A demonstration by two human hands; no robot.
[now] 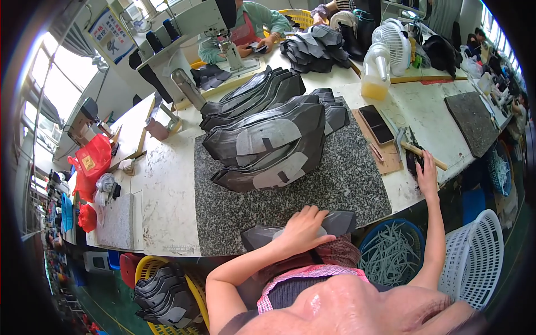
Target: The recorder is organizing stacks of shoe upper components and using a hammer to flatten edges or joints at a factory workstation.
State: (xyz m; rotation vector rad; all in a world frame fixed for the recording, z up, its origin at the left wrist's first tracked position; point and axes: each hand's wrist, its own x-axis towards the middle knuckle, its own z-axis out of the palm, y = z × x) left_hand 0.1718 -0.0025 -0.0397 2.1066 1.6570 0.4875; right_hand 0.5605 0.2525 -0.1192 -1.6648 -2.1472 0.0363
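Observation:
My left hand [301, 231] lies with fingers stretched over a curved dark grey cut piece [340, 222] at the near edge of the speckled stone slab [357, 167]. The hand and wrist cover the middle of this piece. Out to the right, my right hand [427, 177] reaches across the table edge, fingers extended at the wooden handle of a hammer [438, 163]. Some black object [412, 162] lies partly under those fingers; its kind is unclear. Beyond my left hand, stacks of similar dark grey pieces [268, 137] with lighter grey patches rest on the slab.
A phone [376, 124] lies on a brown board left of the hammer. Behind stand a bottle of yellow liquid [375, 72], a white fan [392, 47] and a sewing machine [206, 22]; a co-worker [251, 28] sits there. Below are a blue basin of strips [420, 234] and a white basket [474, 257].

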